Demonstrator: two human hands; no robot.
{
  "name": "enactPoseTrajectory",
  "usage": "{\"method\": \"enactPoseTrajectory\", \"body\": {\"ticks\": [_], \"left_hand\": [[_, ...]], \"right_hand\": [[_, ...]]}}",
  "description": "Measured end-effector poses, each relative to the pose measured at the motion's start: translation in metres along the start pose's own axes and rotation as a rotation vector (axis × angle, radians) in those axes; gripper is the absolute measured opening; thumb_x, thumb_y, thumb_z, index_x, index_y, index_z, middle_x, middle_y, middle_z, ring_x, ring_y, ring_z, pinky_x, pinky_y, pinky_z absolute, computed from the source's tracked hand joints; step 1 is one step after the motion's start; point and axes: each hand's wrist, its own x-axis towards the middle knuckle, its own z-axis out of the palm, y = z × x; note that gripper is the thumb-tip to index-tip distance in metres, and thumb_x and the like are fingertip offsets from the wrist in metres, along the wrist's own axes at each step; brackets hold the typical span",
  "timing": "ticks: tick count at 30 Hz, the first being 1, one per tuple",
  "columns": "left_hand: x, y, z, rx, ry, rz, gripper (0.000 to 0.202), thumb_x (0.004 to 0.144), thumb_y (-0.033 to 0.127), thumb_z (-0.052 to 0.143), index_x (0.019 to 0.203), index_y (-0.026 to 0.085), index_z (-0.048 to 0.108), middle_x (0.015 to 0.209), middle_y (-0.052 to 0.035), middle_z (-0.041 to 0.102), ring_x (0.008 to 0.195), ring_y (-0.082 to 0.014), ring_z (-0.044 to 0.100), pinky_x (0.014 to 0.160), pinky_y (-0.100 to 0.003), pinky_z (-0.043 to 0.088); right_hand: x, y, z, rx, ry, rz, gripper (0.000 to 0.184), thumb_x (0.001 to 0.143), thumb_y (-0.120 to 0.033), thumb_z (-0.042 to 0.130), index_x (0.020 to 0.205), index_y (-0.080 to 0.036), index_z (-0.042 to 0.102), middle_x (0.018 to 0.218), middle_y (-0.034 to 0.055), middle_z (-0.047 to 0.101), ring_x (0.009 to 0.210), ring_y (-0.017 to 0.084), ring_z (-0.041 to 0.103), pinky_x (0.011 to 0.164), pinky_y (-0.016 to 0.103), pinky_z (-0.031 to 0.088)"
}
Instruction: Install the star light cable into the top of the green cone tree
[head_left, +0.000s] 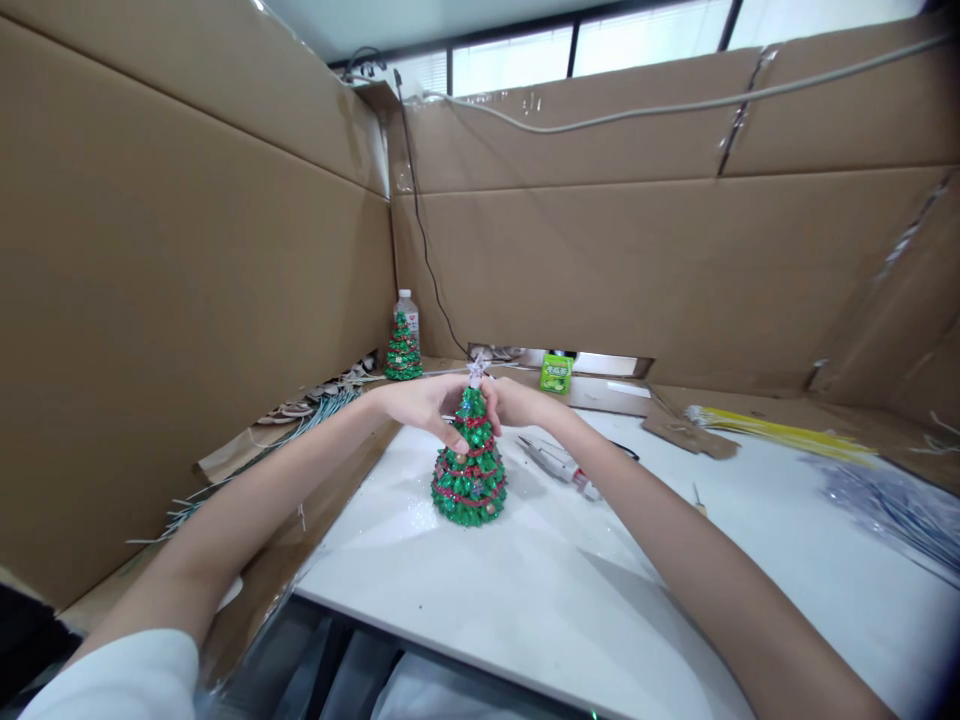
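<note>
Tinsel tree (469, 475), both hands' fingers closed on top.

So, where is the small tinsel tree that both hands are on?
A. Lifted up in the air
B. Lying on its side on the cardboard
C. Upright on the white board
C: the tinsel tree stands upright on the white board, with the left hand and right hand at its top.

Two tinsel trees (469, 470) (403, 350); one bottle (407, 308); one green box (556, 373); one glue gun (559, 465).
</note>
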Motion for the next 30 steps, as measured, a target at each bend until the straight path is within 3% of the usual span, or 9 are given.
{"method": "enactPoseTrajectory", "body": {"ticks": [4,8,12,16,19,25,30], "left_hand": [[-0.001,-0.003,-0.002,-0.031,0.016,-0.045,0.053,0.06,0.011,0.081,0.105,0.019,0.054,0.11,-0.011,0.065,0.099,-0.0223,0.064,0.08,-0.034,0.056],[-0.002,-0.006,-0.003,-0.058,0.006,-0.032,0.05,0.061,0.009,0.08,0.1,0.019,0.051,0.113,-0.0124,0.063,0.104,-0.0227,0.062,0.083,-0.036,0.055],[-0.002,-0.007,-0.004,-0.06,0.009,-0.04,0.05,0.062,0.008,0.079,0.1,0.019,0.049,0.116,-0.0135,0.062,0.105,-0.0232,0.061,0.082,-0.035,0.054],[-0.002,-0.007,-0.004,-0.052,0.007,-0.053,0.05,0.062,0.007,0.079,0.1,0.018,0.049,0.115,-0.014,0.062,0.105,-0.0242,0.061,0.08,-0.035,0.055],[-0.002,-0.009,-0.005,-0.053,0.008,-0.058,0.048,0.064,0.007,0.077,0.102,0.018,0.048,0.113,-0.0145,0.062,0.108,-0.026,0.06,0.076,-0.034,0.056],[-0.002,-0.012,-0.007,-0.019,0.005,-0.04,0.052,0.067,0.011,0.076,0.111,0.018,0.049,0.111,-0.0135,0.061,0.105,-0.0247,0.061,0.083,-0.038,0.055],[-0.003,-0.014,-0.007,-0.015,0.007,-0.038,0.062,0.067,0.014,0.077,0.121,0.019,0.045,0.112,-0.0145,0.06,0.102,-0.0241,0.062,0.081,-0.04,0.056]], "right_hand": [[-0.007,-0.003,-0.024,0.165,0.175,-0.018,0.027,0.089,-0.019,0.043,0.1,-0.015,0.067,0.098,0.0066,0.07,0.085,0.014,0.062,0.073,0.023,0.046],[-0.02,-0.019,-0.05,0.544,0.374,-0.043,0.03,0.091,-0.027,0.042,0.103,-0.014,0.066,0.09,0.0063,0.067,0.078,0.012,0.059,0.072,0.024,0.047],[-0.036,-0.038,-0.068,0.63,0.298,-0.089,0.024,0.085,-0.031,0.052,0.093,-0.015,0.068,0.083,0.0044,0.065,0.07,0.009,0.055,0.064,0.022,0.045],[-0.046,-0.044,-0.074,0.508,0.227,0.015,0.018,0.076,-0.031,0.061,0.076,-0.014,0.069,0.063,0.0006,0.058,0.052,0.007,0.044,0.048,0.022,0.034],[-0.049,-0.042,-0.075,0.5,0.213,0.061,0.025,0.074,-0.036,0.064,0.064,-0.014,0.067,0.05,-0.0012,0.048,0.047,0.006,0.036,0.045,0.024,0.028],[-0.044,-0.041,-0.072,0.641,0.126,0.023,0.021,0.07,-0.033,0.067,0.069,-0.014,0.073,0.056,0.0024,0.058,0.05,0.007,0.039,0.044,0.024,0.027],[-0.038,-0.039,-0.065,0.727,0.151,-0.007,0.016,0.07,-0.028,0.064,0.065,-0.014,0.07,0.057,0.002,0.059,0.051,0.008,0.041,0.045,0.024,0.028]]}}
